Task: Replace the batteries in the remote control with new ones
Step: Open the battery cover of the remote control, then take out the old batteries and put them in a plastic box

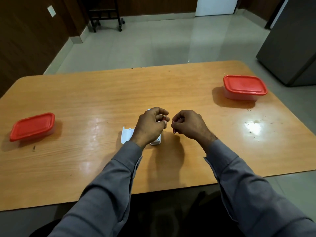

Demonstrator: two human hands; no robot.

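**Batteries in hand, remote lying open**

The wooden table (102, 93) carries everything. A red-lidded container (244, 87) sits near its far right corner and a second red-lidded container (32, 126) near its left edge; both are closed and well apart from the work. Near the middle, towards the near edge, lies the white remote control (156, 141), mostly hidden under the left hand, with its loose white battery cover (126, 136) on the table just beside it to the left.

The cover being off and a cell in each hand, the step looks like the swap itself. Whether these cells are old or new I cannot tell. The next move calls for keeping the two apart and either setting them aside or seating them the right way round in the compartment.

The left hand (150, 124) hovers over the remote, fingers curled, pinching a small battery (163, 118) at its fingertips. The right hand (188, 124), just beside it, is likewise curled and pinches another battery (174, 128), which points downward.
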